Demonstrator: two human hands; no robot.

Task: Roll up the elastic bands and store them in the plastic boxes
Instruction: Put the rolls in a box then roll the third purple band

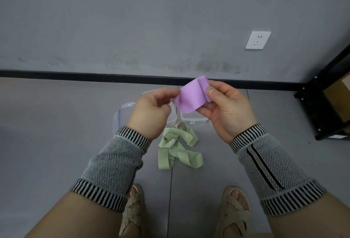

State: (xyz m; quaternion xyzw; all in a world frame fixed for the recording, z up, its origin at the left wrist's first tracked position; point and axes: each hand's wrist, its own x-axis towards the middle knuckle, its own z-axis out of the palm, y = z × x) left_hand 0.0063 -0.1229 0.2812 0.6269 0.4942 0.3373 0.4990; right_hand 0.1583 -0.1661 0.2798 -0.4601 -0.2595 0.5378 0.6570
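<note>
A purple elastic band (191, 96) is held up in the air between both hands. My right hand (227, 110) pinches its right end, where the band is folded over under the thumb. My left hand (151, 114) grips its left end with the fingertips. Below them on the grey floor lie loose light green elastic bands (178, 148) in a tangled heap. Two clear plastic boxes stand on the floor behind the hands: the left box (121, 114) is partly hidden by my left hand, the right box (191, 120) by the purple band and my right hand.
A grey wall with a black skirting strip (75, 75) runs just behind the boxes. A white socket (258, 40) is on the wall. A black metal shelf frame (320, 105) with a cardboard box stands at the right. My two sandalled feet (234, 211) are at the bottom.
</note>
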